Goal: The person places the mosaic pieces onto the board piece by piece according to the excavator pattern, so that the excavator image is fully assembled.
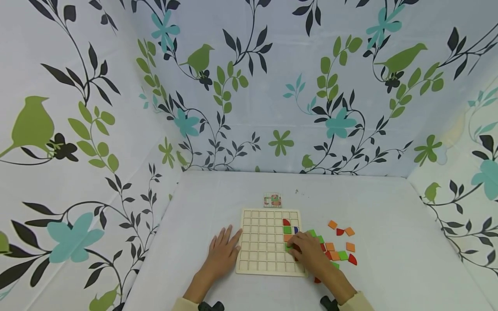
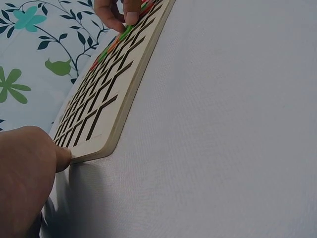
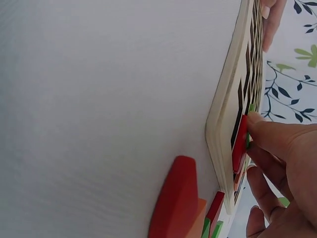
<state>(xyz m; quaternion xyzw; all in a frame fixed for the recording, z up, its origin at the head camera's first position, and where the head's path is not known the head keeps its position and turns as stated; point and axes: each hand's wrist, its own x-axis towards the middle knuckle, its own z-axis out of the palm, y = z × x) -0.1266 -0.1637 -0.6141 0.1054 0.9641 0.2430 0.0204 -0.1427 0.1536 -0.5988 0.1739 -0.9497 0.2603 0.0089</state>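
A wooden grid board [image 1: 258, 242] lies on the white table. My left hand [image 1: 223, 255] rests at its left side with fingers extended, the thumb touching the board's edge in the left wrist view. Over the board's right columns, my right hand [image 1: 311, 252] pinches a green tile [image 3: 248, 139] between thumb and finger, low against the grid. Just beside that tile a red piece [image 3: 239, 146] sits in the board. Higher up are a red quarter-round piece [image 1: 286, 222], a green square [image 1: 287, 230], an orange square [image 1: 287, 238] and a partly covered blue piece [image 1: 296, 230].
Loose orange squares [image 1: 350, 247], red quarter-rounds [image 1: 352, 259] and green squares [image 1: 343, 255] are scattered right of the board, some partly behind the right hand. A small patterned card [image 1: 272, 200] lies beyond the board's far edge. A patterned cloth [image 1: 256, 103] hangs behind the table.
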